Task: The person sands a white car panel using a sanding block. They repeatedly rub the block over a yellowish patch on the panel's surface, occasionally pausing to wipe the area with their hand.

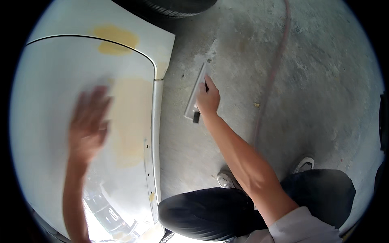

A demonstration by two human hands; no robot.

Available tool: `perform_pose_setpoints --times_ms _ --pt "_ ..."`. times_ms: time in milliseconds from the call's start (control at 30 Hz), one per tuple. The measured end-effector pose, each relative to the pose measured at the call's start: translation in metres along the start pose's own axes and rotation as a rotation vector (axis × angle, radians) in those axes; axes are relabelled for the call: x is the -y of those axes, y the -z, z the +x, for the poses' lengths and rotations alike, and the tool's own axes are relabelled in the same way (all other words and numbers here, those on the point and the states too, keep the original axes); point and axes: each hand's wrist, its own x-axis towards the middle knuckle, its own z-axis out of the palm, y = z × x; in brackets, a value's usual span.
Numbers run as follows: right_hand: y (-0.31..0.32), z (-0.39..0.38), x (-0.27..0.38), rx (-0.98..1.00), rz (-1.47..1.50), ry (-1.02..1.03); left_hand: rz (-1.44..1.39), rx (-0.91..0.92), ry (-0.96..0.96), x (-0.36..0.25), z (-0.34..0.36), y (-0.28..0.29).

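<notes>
My left hand [90,125] is over the white car panel [52,101], fingers stretched out and blurred by motion. It looks flat on or just above the surface, left of a large yellowish filler patch [131,121]. My right hand [208,97] grips a long, narrow sanding board [194,91] by its handle. The board is held over the concrete, apart from the car, and a dark piece shows at its near end. Another yellow filler patch [115,39] crosses the curved panel seam farther up.
A black tire [178,8] stands at the far edge. A reddish hose [277,60] runs along the concrete floor [324,109] on the right. My bent knees and shoes [304,164] are close to the car's lower edge [155,121]. Small dark holes dot the panel near that edge.
</notes>
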Motion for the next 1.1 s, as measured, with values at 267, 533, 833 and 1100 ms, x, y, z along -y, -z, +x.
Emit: perform_pose_setpoints --times_ms 267,533,833,1100 --pt "0.030 -0.026 0.014 0.159 0.038 -0.136 0.026 0.032 0.018 -0.065 0.131 -0.149" --pt "0.027 -0.031 0.018 0.164 0.071 -0.248 -0.216 0.050 0.137 -0.083 0.117 -0.158" --pt "-0.039 -0.055 0.038 0.176 -0.045 0.181 0.014 0.055 0.210 -0.034 -0.041 0.017" --pt "-0.086 -0.041 0.047 0.096 -0.070 0.288 0.751 0.058 0.031 0.092 -0.217 0.090"
